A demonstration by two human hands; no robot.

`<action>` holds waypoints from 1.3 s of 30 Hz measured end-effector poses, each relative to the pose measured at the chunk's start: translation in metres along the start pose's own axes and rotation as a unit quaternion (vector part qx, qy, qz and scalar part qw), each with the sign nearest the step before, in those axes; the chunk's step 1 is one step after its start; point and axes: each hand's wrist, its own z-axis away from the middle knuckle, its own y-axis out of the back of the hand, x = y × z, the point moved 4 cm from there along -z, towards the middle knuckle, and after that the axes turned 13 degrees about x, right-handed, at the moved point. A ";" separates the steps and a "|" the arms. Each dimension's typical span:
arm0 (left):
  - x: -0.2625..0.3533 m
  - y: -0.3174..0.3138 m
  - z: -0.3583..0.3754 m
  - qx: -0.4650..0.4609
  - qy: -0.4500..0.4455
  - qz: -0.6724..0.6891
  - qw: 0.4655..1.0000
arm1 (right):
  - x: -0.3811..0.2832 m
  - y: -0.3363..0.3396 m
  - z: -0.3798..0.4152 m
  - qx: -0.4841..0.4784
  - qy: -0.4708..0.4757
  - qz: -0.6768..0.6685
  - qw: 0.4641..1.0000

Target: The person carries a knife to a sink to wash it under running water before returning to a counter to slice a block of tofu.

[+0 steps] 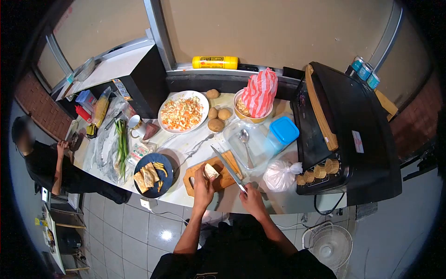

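My left hand (pixel 203 189) grips a pale block of food (pixel 211 172) over the wooden cutting board (pixel 224 180); its exact kind I cannot make out. In my right hand (pixel 252 200) is the handle of a large knife (pixel 227 165), its blade slanting up and left across the board, beside the block. Left of the board, a dark blue plate (pixel 168 185) carries flat golden-brown slabs (pixel 147 178) and several yellow strips (pixel 160 168). Farther right a clear plastic container (pixel 234 142) holds a metal spoon (pixel 244 136).
A white plate of chopped vegetables (pixel 182 114), potatoes (pixel 216 124) and a bowl with a red-striped bag (pixel 260 93) stand behind. On the right are a blue-lidded box (pixel 284 130), a tied plastic bag (pixel 279 176) and a black oven (pixel 357 130). Another person (pixel 51 162) stands far left.
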 end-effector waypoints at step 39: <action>-0.012 -0.011 -0.010 -0.056 -0.008 -0.008 0.998 | -0.006 -0.006 -0.020 0.004 -0.022 -0.050 0.999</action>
